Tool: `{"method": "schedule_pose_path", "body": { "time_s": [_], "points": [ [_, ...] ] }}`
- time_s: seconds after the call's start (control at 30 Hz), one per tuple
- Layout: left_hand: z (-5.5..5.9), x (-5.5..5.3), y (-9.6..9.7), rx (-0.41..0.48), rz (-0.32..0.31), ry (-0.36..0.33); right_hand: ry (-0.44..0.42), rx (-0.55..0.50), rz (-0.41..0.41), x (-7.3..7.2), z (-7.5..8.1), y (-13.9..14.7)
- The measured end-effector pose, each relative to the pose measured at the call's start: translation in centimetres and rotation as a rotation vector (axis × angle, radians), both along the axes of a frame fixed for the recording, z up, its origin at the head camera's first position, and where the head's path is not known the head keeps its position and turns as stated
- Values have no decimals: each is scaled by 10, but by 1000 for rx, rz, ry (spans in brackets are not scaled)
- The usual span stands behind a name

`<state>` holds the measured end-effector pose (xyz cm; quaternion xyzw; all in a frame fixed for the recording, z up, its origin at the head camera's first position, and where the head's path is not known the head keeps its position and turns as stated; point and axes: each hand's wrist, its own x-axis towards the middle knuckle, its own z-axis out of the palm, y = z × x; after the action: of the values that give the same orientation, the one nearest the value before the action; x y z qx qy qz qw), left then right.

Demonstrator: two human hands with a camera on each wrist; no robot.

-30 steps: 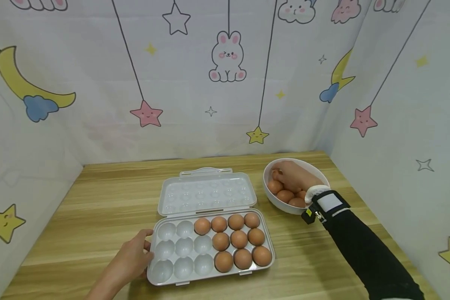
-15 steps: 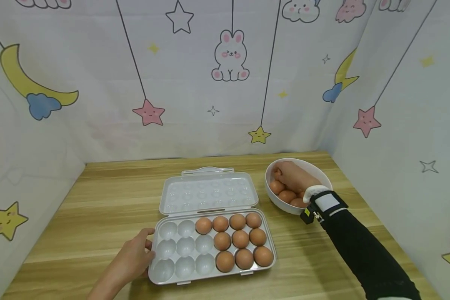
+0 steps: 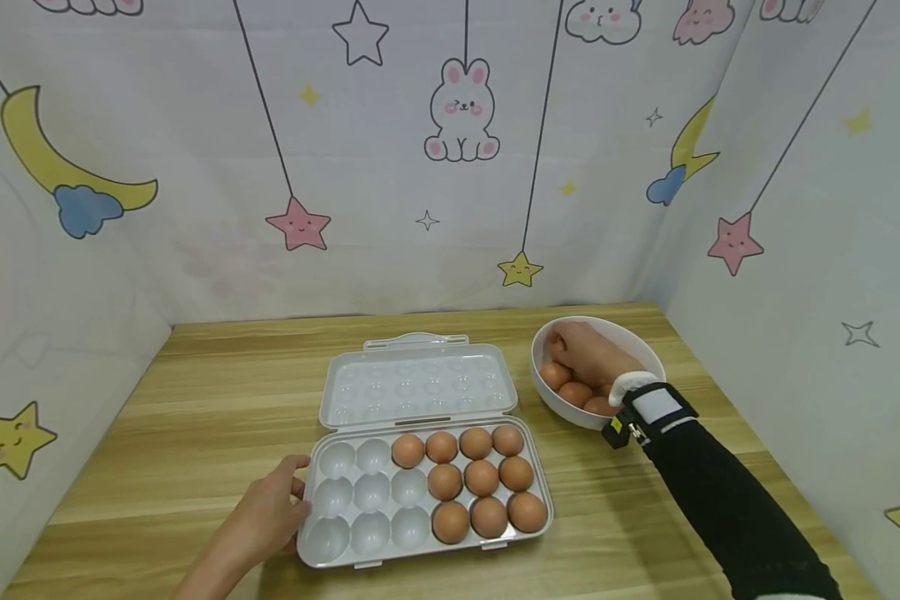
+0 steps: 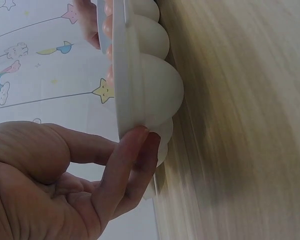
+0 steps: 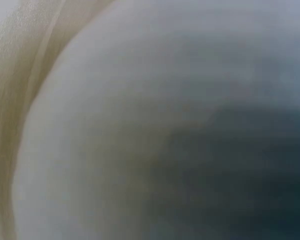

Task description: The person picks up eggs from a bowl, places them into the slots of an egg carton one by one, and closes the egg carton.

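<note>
A white plastic egg tray (image 3: 330, 542) lies with its lid (image 3: 420, 383) folded back, brown eggs (image 3: 487, 517) filling its right part and bare cups at the left. My left hand (image 3: 270, 508) holds the tray's left end; in the left wrist view, its fingertips (image 4: 135, 137) grip the rim and the underside of the cups. Inside a white bowl (image 3: 648, 354) at the right, my right hand (image 3: 592, 354) curls its fingers around an egg (image 3: 558, 344), mostly hidden by them. Several more eggs (image 3: 573, 392) lie below that hand. The right wrist view is filled by the blurred bowl wall (image 5: 65, 150).
The wood-patterned table (image 3: 217, 400) extends left of the tray and in front of the bowl. A white printed curtain (image 3: 375, 267) stands behind the table's back edge and along both sides.
The view has shifted slightly. My right hand stays in the bowl, its fingers drawn a little further around the egg. My left hand and the tray keep their places.
</note>
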<state>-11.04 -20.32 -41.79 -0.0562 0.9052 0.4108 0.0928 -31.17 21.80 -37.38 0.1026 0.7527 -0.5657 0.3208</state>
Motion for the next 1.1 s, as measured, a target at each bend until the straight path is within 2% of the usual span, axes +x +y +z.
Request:
{"method": "schedule_pose_path", "body": {
  "time_s": [0.13, 0.23, 0.27, 0.33, 0.37, 0.4, 0.43, 0.5, 0.57, 0.6, 0.63, 0.67, 0.73, 0.8, 1.1],
  "points": [
    [0, 0, 1, 0, -1, -2, 52, 21, 31, -1, 2, 1],
    [1, 0, 1, -1, 0, -5, 11, -104, 25, -2, 3, 5],
    [1, 0, 1, -1, 1, -7, 27, -141, 36, -2, 3, 6],
    [0, 0, 1, -2, 0, -9, -50, -236, 14, -3, 3, 10],
    [0, 0, 1, -2, -1, -10, -63, -252, 17, -4, 4, 11],
    [0, 0, 1, -2, -1, -12, -36, -251, 26, -5, 4, 12],
    [0, 0, 1, -4, -1, -14, 51, -215, 66, -6, 4, 12],
    [0, 0, 1, -4, -2, -18, 289, -74, 193, -10, 6, 13],
    [-1, 0, 1, -8, -2, -20, 615, 173, 315, -14, 9, 13],
    [-1, 0, 1, -10, -2, -19, 767, 297, 346, -16, 11, 13],
    [-1, 0, 1, -13, -2, -17, 885, 406, 369, -16, 13, 13],
    [0, 0, 1, -12, -1, -15, 956, 467, 388, -16, 16, 12],
    [0, 0, 1, -13, -1, -12, 1007, 507, 401, -13, 23, 11],
    [0, 0, 2, -8, 0, -10, 1042, 503, 403, -7, 31, 9],
    [1, 1, 4, 1, -6, -7, 1221, 479, 411, 32, 64, -7]
  ]
}}
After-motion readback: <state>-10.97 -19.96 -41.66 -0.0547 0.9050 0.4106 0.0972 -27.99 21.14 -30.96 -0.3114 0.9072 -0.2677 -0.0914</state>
